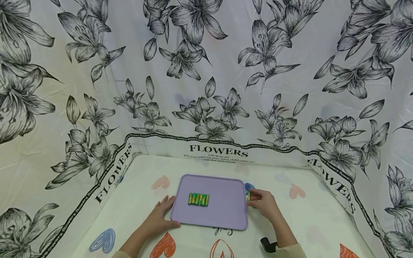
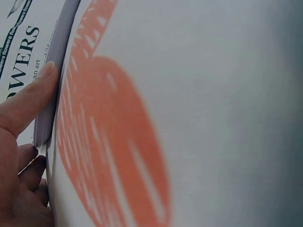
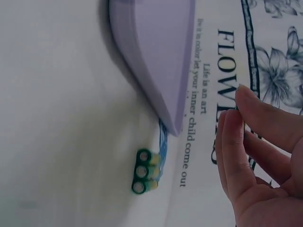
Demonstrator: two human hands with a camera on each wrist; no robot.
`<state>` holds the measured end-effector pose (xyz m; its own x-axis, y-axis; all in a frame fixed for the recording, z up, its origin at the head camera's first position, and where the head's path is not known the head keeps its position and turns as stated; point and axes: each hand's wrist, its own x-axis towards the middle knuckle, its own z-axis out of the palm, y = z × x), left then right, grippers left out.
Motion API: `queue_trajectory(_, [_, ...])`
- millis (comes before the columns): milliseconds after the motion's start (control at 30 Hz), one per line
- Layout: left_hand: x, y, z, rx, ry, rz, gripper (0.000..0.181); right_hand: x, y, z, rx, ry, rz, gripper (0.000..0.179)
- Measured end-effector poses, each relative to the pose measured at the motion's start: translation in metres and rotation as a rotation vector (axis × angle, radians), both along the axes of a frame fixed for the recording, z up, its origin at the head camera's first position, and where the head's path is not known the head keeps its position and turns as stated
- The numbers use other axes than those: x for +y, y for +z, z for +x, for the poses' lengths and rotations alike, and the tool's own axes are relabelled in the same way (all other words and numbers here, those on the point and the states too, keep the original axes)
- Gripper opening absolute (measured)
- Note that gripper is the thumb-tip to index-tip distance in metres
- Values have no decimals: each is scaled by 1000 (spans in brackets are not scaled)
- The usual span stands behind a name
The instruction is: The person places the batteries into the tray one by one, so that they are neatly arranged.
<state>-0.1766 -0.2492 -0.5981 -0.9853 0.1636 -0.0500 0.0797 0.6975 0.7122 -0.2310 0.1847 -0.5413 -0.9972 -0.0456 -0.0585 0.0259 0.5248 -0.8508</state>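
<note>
A lilac tray [image 1: 222, 208] lies on the table with a row of several green-and-yellow batteries [image 1: 198, 199] side by side in its left half. My left hand [image 1: 158, 216] rests around the tray's near left corner, fingers spread along the left edge. Its thumb [image 2: 45, 78] touches the rim in the left wrist view. Just off the tray's right edge, my right hand [image 1: 265, 204] pinches a battery [image 1: 249, 195] between thumb and fingertips; in the right wrist view the fingers mostly hide it. Three more batteries [image 3: 143, 171] sit together on the table beside the tray.
The pale tablecloth [image 1: 155, 168] carries printed hearts. Flower-printed curtains [image 1: 213, 71] hang around the table's back and sides. A black object [image 1: 268, 245] is by the right sleeve [image 1: 290, 251].
</note>
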Motion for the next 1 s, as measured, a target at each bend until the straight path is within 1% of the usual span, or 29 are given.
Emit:
queue_trajectory(133, [1, 4, 1, -6, -4, 0, 114, -21, 1, 0, 13, 36, -1, 57])
queue_trajectory(233, [2, 8, 2, -5, -4, 4, 114, -38, -2, -1, 22, 61, -1, 56])
queue_trajectory(400, [2, 8, 3, -11, 4, 2, 114, -63, -11, -6, 74, 122, 45, 56])
queue_trajectory(467, [2, 7, 4, -13, 12, -5, 114, -74, -15, -7, 82, 154, 57, 57])
queue_trajectory(567, [1, 7, 6, -19, 24, -11, 113, -91, -21, -8, 66, 198, 22, 57])
queue_trajectory(633, [1, 7, 6, -8, 24, -13, 113, -102, -24, -8, 54, 219, 3, 58])
queue_trajectory(700, [1, 7, 5, -10, 23, -11, 113, -111, -27, -8, 54, 229, -5, 58])
queue_trajectory(767, [1, 7, 4, -6, 16, -9, 113, -120, -32, -8, 52, 225, 10, 59])
queue_trajectory(900, [1, 7, 3, -12, 6, -8, 114, -133, -38, -9, 72, 218, 73, 57])
queue_trajectory(1000, [1, 7, 2, -13, -1, -5, 113, -139, -38, -8, 75, 217, 111, 56])
